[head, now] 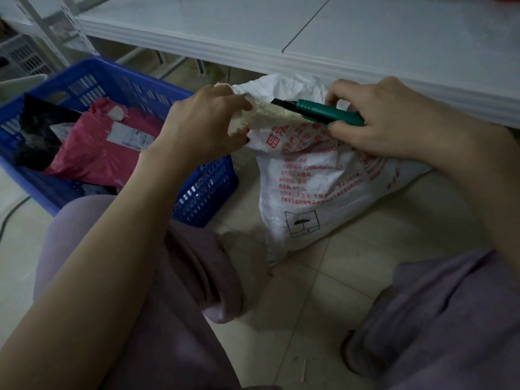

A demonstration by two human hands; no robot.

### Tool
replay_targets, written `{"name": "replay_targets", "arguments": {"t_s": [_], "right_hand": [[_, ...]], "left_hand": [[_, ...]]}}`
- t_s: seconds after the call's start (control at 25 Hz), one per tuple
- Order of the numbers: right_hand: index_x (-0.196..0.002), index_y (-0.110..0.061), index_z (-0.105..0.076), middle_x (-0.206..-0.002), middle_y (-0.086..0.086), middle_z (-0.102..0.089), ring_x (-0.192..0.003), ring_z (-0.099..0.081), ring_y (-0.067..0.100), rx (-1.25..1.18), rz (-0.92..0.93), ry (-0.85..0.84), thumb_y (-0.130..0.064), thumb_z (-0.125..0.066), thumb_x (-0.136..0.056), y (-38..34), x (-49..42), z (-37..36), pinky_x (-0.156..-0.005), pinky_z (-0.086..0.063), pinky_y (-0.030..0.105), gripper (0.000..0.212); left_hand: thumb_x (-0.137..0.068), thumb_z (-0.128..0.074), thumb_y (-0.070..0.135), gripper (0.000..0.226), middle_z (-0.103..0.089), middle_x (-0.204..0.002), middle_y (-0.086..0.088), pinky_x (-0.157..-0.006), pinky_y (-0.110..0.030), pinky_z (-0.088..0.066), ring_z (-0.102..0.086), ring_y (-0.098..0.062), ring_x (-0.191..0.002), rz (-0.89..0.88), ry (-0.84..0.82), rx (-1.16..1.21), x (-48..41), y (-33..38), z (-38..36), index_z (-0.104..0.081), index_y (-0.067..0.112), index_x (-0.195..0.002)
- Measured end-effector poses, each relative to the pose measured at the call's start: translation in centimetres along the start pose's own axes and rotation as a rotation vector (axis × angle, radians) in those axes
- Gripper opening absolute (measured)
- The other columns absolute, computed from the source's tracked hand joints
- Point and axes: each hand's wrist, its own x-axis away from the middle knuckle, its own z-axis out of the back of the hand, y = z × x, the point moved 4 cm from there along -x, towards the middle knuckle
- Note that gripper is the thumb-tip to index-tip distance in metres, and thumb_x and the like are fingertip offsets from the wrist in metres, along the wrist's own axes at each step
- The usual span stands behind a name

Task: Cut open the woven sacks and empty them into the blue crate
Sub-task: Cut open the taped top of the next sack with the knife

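Entry: sack opening.

White woven sack (309,178) with red print stood on the tiled floor (337,277) at centre-right of the frame. It was just right of the blue crate (208,187) and under the front edge of a white shelf (365,38). Body was bulged and lumpy, and the mouth was gathered into a crumpled neck at the top.

Left hand (202,128) pinched the gathered neck, its fingers (239,104) curled onto the fabric and drawing it toward frame left. Right hand (377,119) was clamped round a green utility knife (323,112), fingers (337,129) wrapped about the handle. The dark blade was out, pointing frame left, and lay at the neck between the two hands. Could not tell whether the edge had entered the weave.

Handling, judged:
- Fabric looked thin, soft and crinkly, so it would need tension to cut cleanly.
- The weave was probably slick, and a loose pinch might slip.
- The bunched neck seemed the best hold for cutting.
- For tipping, the bottom corners would serve; the load seemed moderate, not rigid.
- The blade pointed toward the left hand, so a slip there was the main hazard.

The crate, at left of the frame, held a pink mailer bag (104,147) with a label and a black parcel (36,136). A white perforated basket (25,57) sat at upper left.
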Motion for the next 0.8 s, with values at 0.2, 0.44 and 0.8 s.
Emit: {"name": "replay_targets", "arguments": {"t_s": [0.2, 0.44, 0.8], "right_hand": [[-0.117, -0.019, -0.061, -0.06, -0.007, -0.039, -0.052, -0.039, 0.015, 0.106, 0.029, 0.103, -0.029, -0.052, -0.09, -0.6, 0.1, -0.2, -0.051, -0.028, 0.027, 0.029], [-0.117, -0.022, -0.063, -0.074, 0.005, -0.047, -0.069, -0.047, 0.026, 0.155, -0.015, 0.126, -0.031, -0.05, -0.092, -1.0, 0.1, -0.3, -0.063, -0.032, 0.03, 0.03], [-0.117, -0.021, -0.064, -0.08, 0.004, -0.048, -0.073, -0.047, 0.024, 0.177, -0.059, 0.101, -0.031, -0.052, -0.093, -1.4, -0.9, -1.2, -0.066, -0.036, 0.031, 0.029]], "left_hand": [[-0.088, -0.06, 0.026, 0.022, -0.057, -0.109, -0.009, -0.069, -0.047, -0.052, -0.053, -0.025, -0.102, -0.04, 0.023, 0.066, -0.5, 0.4, -0.2, -0.065, 0.011, -0.103], [-0.087, -0.062, 0.024, 0.02, -0.056, -0.113, -0.008, -0.068, -0.045, -0.051, -0.052, -0.024, -0.103, -0.055, 0.013, 0.032, -0.5, 0.5, -0.2, -0.066, 0.014, -0.104], [-0.089, -0.057, 0.019, 0.023, -0.056, -0.112, -0.008, -0.072, -0.046, -0.051, -0.047, -0.026, -0.11, -0.085, -0.008, -0.021, -0.6, 0.6, -0.2, -0.065, 0.011, -0.109]]}}
